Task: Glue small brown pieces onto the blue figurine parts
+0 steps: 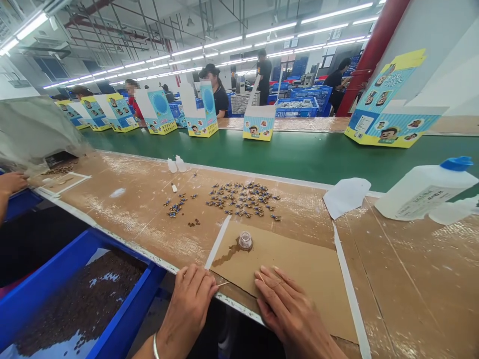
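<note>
Head view: pinching a thin pale stick (pixel 223 283) between thumb and forefinger of the left hand (pixel 194 286), right at the front edge of the worktable (pixel 138 214). Sticking out past the thumb tip, pointing across toward the right hand (pixel 284 304), reaching about to the near edge of a cardboard sheet (pixel 299 269) and stopping short of those other fingers.

Over to the right hand now: lying back-up on the cardboard sheet, fingers close together, thumb half tucked beneath. Showing a pale sliver by the forefinger, too small to name; cannot tell about a grip underneath.

Looking beyond the stick, up the cardboard sheet: spotting a small clear cup (pixel 245 241), well apart from both hands, with a dark wet stain (pixel 226 258) trailing from its base toward the left hand. Farther back, seeing a scatter of small blue-and-gold pieces (pixel 250 199), then a smaller cluster (pixel 175 207) to the left, just above some tiny brown rings (pixel 193 223).

Across on the right, finding a large white bottle (pixel 415 194) with a blue cap, lying tilted near a white sheet (pixel 346 197). Behind everything, catching printed boxes (pixel 258 127) lined along a green belt (pixel 299 154).
</note>
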The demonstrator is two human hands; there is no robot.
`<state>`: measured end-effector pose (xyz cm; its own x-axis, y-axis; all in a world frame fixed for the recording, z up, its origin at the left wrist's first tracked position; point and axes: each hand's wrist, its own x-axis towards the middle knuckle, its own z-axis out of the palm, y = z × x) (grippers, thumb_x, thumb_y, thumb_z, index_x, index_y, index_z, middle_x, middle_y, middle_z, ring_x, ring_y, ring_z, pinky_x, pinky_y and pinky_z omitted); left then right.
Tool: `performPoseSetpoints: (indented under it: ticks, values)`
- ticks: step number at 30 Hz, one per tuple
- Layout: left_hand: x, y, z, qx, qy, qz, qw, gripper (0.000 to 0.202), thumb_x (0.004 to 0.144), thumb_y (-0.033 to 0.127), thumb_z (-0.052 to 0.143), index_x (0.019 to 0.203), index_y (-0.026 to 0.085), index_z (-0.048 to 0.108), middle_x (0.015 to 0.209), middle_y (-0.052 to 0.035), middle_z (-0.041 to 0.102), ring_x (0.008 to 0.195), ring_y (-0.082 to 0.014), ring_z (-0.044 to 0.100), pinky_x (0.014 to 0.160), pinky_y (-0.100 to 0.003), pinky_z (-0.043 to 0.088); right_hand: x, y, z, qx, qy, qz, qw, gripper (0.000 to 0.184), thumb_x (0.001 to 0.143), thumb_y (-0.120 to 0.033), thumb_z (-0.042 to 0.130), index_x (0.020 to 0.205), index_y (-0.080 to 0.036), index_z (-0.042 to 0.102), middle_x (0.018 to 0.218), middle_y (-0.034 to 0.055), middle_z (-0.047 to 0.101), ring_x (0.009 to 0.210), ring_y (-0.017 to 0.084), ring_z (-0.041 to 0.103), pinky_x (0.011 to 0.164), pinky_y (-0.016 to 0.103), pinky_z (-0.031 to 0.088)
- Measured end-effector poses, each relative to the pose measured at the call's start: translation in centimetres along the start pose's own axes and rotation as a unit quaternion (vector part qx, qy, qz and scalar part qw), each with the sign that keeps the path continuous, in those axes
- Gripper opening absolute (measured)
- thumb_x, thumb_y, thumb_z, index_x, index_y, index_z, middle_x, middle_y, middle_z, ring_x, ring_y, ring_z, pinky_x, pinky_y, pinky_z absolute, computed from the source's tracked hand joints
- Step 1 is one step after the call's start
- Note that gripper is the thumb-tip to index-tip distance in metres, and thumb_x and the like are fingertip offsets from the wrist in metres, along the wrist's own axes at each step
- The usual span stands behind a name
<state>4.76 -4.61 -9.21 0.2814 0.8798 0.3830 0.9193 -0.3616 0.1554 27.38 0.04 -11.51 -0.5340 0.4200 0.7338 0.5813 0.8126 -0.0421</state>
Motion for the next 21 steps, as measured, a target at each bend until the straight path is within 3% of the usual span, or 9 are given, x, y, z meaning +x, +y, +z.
performPoseSetpoints:
  ticks: [9, 21]
  values:
    - [-1.1, -1.8, -0.7, 0.006, 0.035, -0.005, 0.999, 0.017, 0.088, 0.005, 0.047, 0.079, 0.017, 0.053, 0.071, -0.001, 0.057, 0.068, -0.0172, 0.046, 0.07, -0.034, 0.031, -0.1, -0.1, -0.1, 0.003, 0.007, -0.001, 1.0, 0.023, 0.084, -0.01, 0.05, 0.105, -0.012, 0.061, 0.107, 0.0066, 0.065, 0.103, 0.017, 0.06, 0.091, 0.032, 0.052]
    - [-1.0, -1.2, 0.1, -0.061, 0.065, -0.031, 0.996, 0.015, 0.087, 0.008, 0.047, 0.078, 0.019, 0.053, 0.069, 0.0001, 0.057, 0.066, -0.0158, 0.048, 0.066, -0.03, 0.035, -0.1, 0.1, -0.1, 0.006, 0.011, -0.009, 1.0, 0.024, 0.084, -0.009, 0.048, 0.104, -0.011, 0.062, 0.107, 0.0069, 0.065, 0.104, 0.017, 0.06, 0.093, 0.03, 0.05]
